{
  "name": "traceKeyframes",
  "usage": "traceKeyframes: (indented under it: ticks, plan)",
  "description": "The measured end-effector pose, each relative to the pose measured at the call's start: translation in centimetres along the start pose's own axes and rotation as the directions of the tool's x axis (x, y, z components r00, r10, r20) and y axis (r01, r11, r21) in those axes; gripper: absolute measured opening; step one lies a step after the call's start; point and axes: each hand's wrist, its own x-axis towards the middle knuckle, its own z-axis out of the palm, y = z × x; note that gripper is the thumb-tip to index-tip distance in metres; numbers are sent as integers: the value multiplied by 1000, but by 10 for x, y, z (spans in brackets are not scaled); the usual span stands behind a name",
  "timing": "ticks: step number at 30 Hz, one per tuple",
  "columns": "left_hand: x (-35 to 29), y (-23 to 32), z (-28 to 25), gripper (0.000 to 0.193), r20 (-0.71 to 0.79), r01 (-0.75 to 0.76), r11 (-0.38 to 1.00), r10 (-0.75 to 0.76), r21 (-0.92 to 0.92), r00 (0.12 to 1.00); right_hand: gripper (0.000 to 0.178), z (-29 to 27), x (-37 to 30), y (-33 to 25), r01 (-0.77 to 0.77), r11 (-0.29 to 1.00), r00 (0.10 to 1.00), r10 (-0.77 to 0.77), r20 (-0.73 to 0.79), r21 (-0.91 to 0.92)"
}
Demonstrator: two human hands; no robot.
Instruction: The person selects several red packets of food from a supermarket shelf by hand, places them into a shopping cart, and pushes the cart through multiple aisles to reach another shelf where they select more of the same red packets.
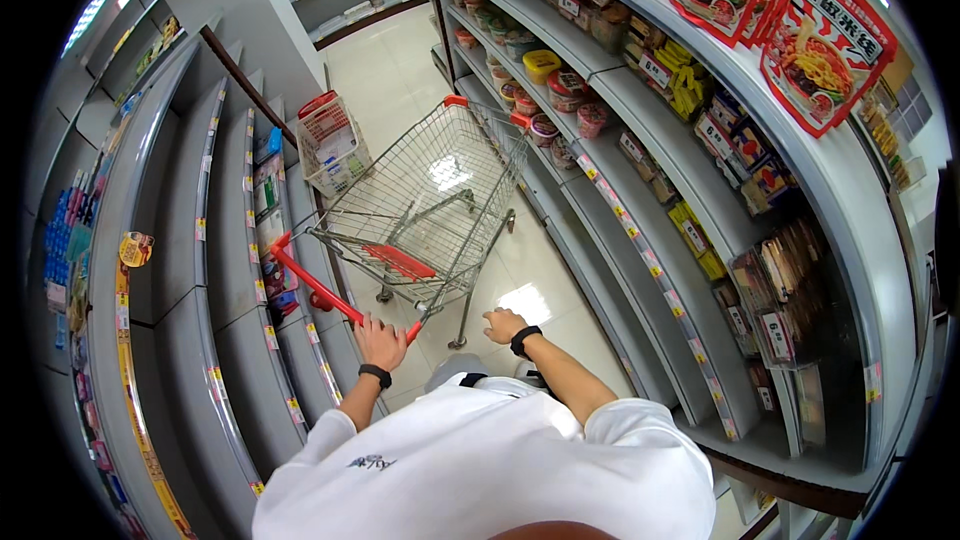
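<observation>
A wire shopping cart (470,165) with red corner pieces stands in front of me, slightly turned in the aisle. My left hand (381,342) is wrapped round the right part of its red handle (318,288). The floor tiles show through the cart's mesh, and a red flap (400,261) sits at its near end. My right hand (506,326) hangs beside the cart's near right corner, apart from it. Its fingers are loosely curled, with nothing visible in them. Both wrists wear dark bands.
A red-and-white plastic basket (333,145) stands beyond the cart on the left. Grey shelves (185,190) run along the left. The right shelves hold instant noodle tubs (567,90), yellow packets (684,76) and red noodle bags (826,45). A pale pillar (235,0) rises far left.
</observation>
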Motion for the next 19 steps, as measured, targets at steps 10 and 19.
traceKeyframes:
  ticks: [10,19]
  plan:
    - [38,21,-27,67,586,-213,975,212,-69,782,38,-24,-53,-48,30,986,868,55,-494,162]
    - [68,-73,-30,31,379,-468,830,556,-305,740,50,4,-38,-224,78,995,791,-21,-611,67]
